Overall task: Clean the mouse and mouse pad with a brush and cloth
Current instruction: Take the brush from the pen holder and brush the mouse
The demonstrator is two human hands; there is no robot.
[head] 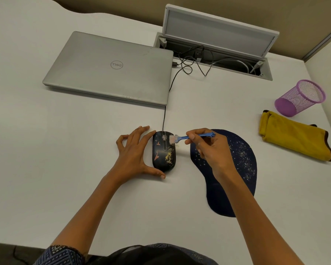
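A black wired mouse [163,151] with orange marks and yellowish crumbs on its right side lies on the white desk. My left hand [134,153] steadies it, index finger at its front left and thumb at its rear. My right hand [208,148] pinches a small blue brush [191,137]; its pale bristles touch the mouse's front right. A dark blue mouse pad [243,159] speckled with crumbs lies to the right, partly under my right hand and forearm. A folded yellow cloth [292,137] rests farther right.
A closed silver laptop [111,67] sits behind the mouse, whose cable [164,115] runs past its right edge to an open cable tray [218,48]. A purple mesh cup [300,97] lies tipped at the right. The desk [46,150] edge is near my body.
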